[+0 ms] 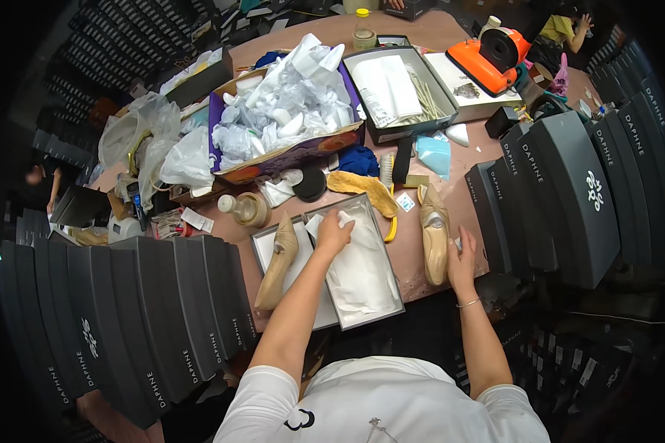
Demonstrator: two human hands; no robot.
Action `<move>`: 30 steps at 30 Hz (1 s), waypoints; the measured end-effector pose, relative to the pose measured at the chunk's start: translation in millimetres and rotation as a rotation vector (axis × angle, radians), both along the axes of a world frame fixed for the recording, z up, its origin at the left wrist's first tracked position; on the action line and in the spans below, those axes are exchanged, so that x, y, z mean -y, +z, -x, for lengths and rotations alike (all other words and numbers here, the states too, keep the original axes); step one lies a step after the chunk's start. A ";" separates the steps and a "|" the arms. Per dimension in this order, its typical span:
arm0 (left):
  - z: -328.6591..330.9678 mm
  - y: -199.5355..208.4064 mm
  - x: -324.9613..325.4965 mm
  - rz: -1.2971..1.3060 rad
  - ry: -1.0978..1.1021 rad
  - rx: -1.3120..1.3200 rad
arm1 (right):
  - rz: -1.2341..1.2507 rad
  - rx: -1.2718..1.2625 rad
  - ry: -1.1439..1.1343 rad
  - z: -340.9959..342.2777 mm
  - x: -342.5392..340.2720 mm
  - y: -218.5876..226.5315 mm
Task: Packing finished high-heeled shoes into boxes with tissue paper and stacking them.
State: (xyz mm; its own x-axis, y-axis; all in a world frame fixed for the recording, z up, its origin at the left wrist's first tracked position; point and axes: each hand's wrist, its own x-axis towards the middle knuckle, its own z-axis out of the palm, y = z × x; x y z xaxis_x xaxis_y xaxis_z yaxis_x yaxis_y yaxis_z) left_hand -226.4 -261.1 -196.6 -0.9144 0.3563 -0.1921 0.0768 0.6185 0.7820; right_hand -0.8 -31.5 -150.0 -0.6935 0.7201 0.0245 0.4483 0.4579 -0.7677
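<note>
My left hand (335, 232) is closed at the far end of an open grey shoe box (400, 301), its fingers on the white tissue paper (362, 277) lining it. One beige pointed shoe (279, 266) lies on its side on the white-lined lid (321, 314), left of my forearm. Its mate, a second beige shoe (435, 244), rests on the table at the right. Beside that shoe is my right hand (462, 260), with a small whitish packet (458, 244) at its fingertips, partly hidden. A similar small square packet (405, 201) lies on the table.
Stacks of dark shoe boxes (125, 310) stand at left and more boxes (561, 192) at right. Behind are a carton (288, 159) of crumpled tissue, a yellow cloth (363, 190), a glass jar (253, 210), a box of sticks (425, 96) and an orange device (488, 60).
</note>
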 end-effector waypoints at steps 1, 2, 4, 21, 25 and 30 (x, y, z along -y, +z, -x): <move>1.1 -13.2 -4.4 0.019 0.045 0.151 | 0.164 -0.031 0.067 3.6 10.2 34.3; -3.6 -5.3 -11.6 -0.062 0.008 0.112 | 0.323 -0.063 0.123 3.8 13.1 57.3; -14.8 40.9 -9.9 -0.205 -0.071 0.032 | 0.515 -0.039 0.308 -4.3 25.2 75.5; -113.4 112.3 115.1 -0.097 -0.330 -0.194 | 1.421 -0.161 0.315 117.3 105.8 80.9; -105.2 62.1 125.4 -0.542 0.168 0.066 | 0.990 -0.190 0.335 110.1 98.9 46.3; -87.1 124.4 141.1 -0.395 0.300 -0.109 | -0.430 0.309 0.361 9.2 57.5 75.6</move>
State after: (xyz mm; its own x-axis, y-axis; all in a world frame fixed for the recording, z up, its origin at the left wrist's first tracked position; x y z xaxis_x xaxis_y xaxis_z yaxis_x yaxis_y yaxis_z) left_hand -139.3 -402.1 -72.2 -0.9949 0.1008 0.0063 0.0348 0.2840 0.9582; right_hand -10.0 -89.0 -74.4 -0.9118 0.4103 0.0194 0.3794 0.8595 -0.3424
